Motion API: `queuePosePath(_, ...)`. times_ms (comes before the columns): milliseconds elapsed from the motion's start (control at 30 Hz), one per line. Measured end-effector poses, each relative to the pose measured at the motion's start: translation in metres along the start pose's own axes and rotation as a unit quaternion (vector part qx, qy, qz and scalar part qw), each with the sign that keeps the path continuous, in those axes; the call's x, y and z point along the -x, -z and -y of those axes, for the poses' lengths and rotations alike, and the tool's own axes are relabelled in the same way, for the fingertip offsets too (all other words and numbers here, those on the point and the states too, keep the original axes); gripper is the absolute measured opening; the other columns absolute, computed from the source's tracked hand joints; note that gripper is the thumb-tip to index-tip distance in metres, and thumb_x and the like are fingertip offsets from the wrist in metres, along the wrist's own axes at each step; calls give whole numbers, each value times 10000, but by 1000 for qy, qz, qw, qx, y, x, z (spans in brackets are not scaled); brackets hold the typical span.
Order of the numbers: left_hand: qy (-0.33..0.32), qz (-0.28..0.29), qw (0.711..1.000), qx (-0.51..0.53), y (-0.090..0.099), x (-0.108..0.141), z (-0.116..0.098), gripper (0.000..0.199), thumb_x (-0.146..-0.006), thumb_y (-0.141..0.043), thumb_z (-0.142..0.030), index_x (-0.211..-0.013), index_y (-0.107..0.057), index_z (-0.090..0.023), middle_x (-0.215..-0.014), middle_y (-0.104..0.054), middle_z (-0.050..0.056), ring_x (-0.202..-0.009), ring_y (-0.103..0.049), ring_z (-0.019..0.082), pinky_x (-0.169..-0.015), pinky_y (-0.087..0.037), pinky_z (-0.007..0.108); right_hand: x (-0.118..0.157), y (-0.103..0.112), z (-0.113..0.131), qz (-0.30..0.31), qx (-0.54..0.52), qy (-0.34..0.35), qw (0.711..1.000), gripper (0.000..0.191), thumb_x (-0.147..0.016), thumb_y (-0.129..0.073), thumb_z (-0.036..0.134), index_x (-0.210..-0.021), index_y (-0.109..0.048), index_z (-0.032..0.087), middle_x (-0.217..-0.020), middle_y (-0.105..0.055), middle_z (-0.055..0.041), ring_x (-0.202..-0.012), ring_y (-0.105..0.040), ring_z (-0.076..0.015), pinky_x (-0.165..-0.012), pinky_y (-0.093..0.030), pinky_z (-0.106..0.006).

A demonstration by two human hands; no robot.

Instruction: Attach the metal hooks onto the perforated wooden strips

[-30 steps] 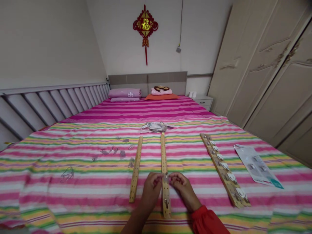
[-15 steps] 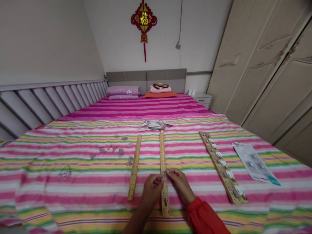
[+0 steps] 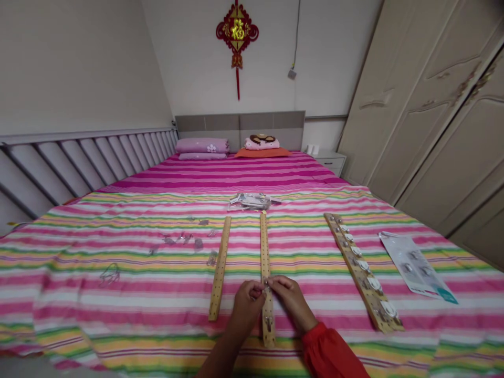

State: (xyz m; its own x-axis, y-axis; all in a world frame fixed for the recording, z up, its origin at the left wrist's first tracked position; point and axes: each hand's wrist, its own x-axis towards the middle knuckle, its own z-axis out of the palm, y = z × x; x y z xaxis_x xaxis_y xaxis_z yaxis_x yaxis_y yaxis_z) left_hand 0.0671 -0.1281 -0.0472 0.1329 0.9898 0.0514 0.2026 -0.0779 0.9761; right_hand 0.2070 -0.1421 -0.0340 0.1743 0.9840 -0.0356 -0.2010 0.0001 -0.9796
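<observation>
Our bare left hand [image 3: 247, 300] and bare right hand, coming out of a red sleeve [image 3: 333, 352], meet at a small silvery metal piece [image 3: 266, 282] on the middle strip; thumb and fingers of each are drawn nearly together, though the piece is so small and covered that we cannot tell which hand has hold of it.

From the left, a thin, tangled clear loop [image 3: 110, 273] lies on the striped pink, yellow and green cloth [image 3: 137, 299]; next come scattered small grey clear packets [image 3: 198, 244]; then a narrow yellow wooden strip with rows of holes [image 3: 219, 270], lying apart from our hands; beside it is the middle strip, also yellow, wooden and drilled [image 3: 264, 244], with our hands at its nearer half and a silvery metal fitting [image 3: 269, 321] near its close end; a crumpled clear plastic package [image 3: 252, 201] lies just past its far end; to the right is a wooden board bearing white round parts and metal fittings [image 3: 360, 278], and then a clear packet with a teal corner [image 3: 418, 269].

We judge the step in hand to be placing or adjusting the small piece on the strip; the next move calls for light fingertip control, a steady strip and the piece lined up with the holes.
</observation>
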Motion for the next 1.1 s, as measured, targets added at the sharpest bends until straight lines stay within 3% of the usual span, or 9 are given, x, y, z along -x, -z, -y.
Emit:
queuePosePath(133, 8, 4, 1000, 11, 0, -1, 0, 84, -636, -612, -229, -687, -621, -164, -687, -602, 10, -626, -548, 134, -624, -457, 262, 2, 2, -2, 15, 16, 8, 1000, 323, -624, -753, 459, -529, -655, 165, -520, -561, 19, -573, -485, -140, -593, -383, -276)
queuePosePath(400, 42, 4, 999, 11, 0, -3, -8, 53, -602, -603, -163, -650, -583, -166, -642, -591, -8, -602, -546, 132, -606, -445, 253, -2, 9, -15, 2, 8, 6, 1000, 251, -572, -777, 377, -634, -640, 175, -533, -536, 44, -536, -461, -116, -548, -357, -246)
queuePosePath(733, 69, 2, 997, -27, -5, -9, -9, 63, -611, -566, -117, -605, -555, -179, -618, -583, -14, -639, -562, 139, -634, -432, 240, -7, 7, -22, -3, 12, -1, 1000, 308, -482, -816, 310, -591, -557, 183, -459, -400, 101, -454, -309, -62, -462, -231, -208)
queuePosePath(1100, 65, -11, 998, 10, -5, -9, -4, 106, -608, -596, -174, -602, -493, -196, -595, -526, -36, -599, -523, 130, -600, -412, 241, -6, 7, -16, 6, 12, 1, 1000, 363, -466, -824, 305, -582, -498, 195, -478, -415, 96, -470, -335, -69, -468, -249, -207)
